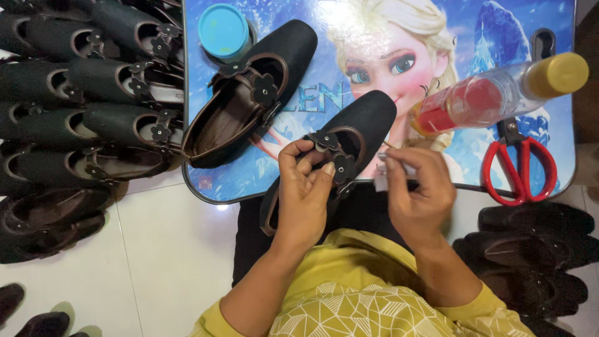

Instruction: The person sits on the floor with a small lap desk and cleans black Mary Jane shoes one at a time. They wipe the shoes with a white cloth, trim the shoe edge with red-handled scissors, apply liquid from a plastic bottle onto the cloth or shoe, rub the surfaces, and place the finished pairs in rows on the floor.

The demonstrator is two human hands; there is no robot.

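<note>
Yellow sleeves nearest; left hand (304,187) grips black shoe (340,146) at its flower strap over desk (437,25) near edge. Right hand (417,187) pinches something small and pale beside the strap, can't tell what. Risk: strap flower slips or sets crooked if the pinch shifts. Second shoe (249,93) lies mid-desk. Red scissors (521,168) at right edge. Clear bottle (499,93), red liquid inside, yellow cap, lies tipped, may roll. Blue-lidded jar (223,30) at far edge, contents hidden.

matt black suede-like shoe (365,122), glossy printed tabletop (437,37), clear plastic bottle (493,97), glossy floor tiles (156,249).
</note>
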